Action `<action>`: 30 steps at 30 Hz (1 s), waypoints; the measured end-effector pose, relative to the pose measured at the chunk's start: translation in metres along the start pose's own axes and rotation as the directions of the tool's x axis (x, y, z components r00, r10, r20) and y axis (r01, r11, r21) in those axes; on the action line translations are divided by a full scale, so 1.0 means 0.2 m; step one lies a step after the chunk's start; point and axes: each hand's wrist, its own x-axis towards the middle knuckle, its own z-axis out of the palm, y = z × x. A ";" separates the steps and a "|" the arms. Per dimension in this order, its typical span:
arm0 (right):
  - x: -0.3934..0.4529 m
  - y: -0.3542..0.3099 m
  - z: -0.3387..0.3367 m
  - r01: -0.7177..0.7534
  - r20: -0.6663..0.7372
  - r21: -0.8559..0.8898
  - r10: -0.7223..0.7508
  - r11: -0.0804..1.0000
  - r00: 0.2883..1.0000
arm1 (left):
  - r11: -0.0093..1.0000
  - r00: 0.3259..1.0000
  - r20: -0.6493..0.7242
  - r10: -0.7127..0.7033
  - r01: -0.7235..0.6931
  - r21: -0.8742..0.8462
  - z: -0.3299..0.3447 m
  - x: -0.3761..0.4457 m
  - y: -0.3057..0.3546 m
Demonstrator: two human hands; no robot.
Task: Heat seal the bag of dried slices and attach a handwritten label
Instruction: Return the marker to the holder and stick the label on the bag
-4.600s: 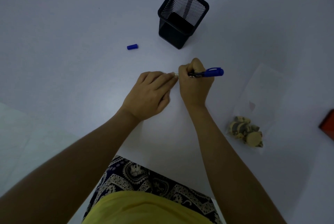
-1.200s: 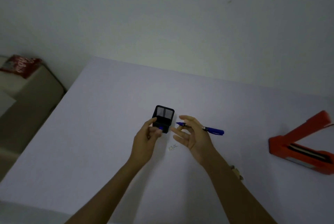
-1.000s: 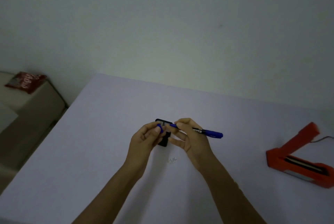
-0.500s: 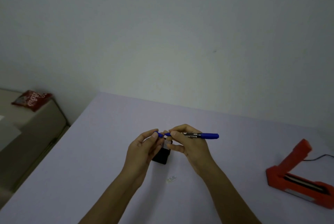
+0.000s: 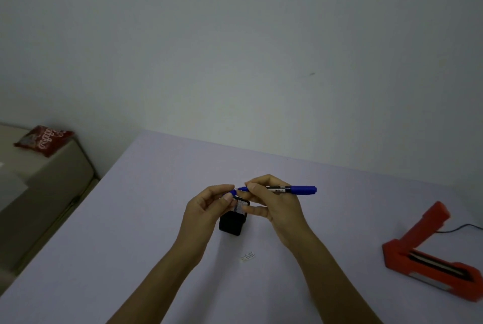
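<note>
My right hand [image 5: 271, 206] grips a blue marker pen [image 5: 290, 189], held level above the table with its tip pointing left. My left hand [image 5: 206, 208] pinches the small blue pen cap [image 5: 231, 193] between thumb and fingers, right at the pen's tip. A small white handwritten label [image 5: 247, 256] lies flat on the table, below and between my hands. An orange heat sealer [image 5: 428, 258] stands at the right with its arm raised. The bag of dried slices is out of view.
A black mesh pen holder [image 5: 233, 221] stands on the pale table [image 5: 130, 232] just behind my hands. A black cable [image 5: 465, 227] runs from the sealer to the right edge. Left of the table, a red snack packet [image 5: 43, 139] lies on a low beige surface.
My head has tilted up, so the wall fills more of the view. My left hand picked up the cap, and both hands have brought the cap and the pen tip together.
</note>
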 end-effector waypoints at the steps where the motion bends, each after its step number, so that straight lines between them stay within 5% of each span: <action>1: 0.00 0.00 0.00 -0.005 0.000 0.001 0.005 1.000 1.000 | 1.000 1.000 0.000 0.008 -0.008 0.010 0.00 0.00 0.00; 30: 0.14 0.12 0.02 0.109 0.034 -0.034 -0.108 0.993 0.994 | 0.991 0.991 0.089 0.095 -0.103 0.089 -0.02 0.12 -0.01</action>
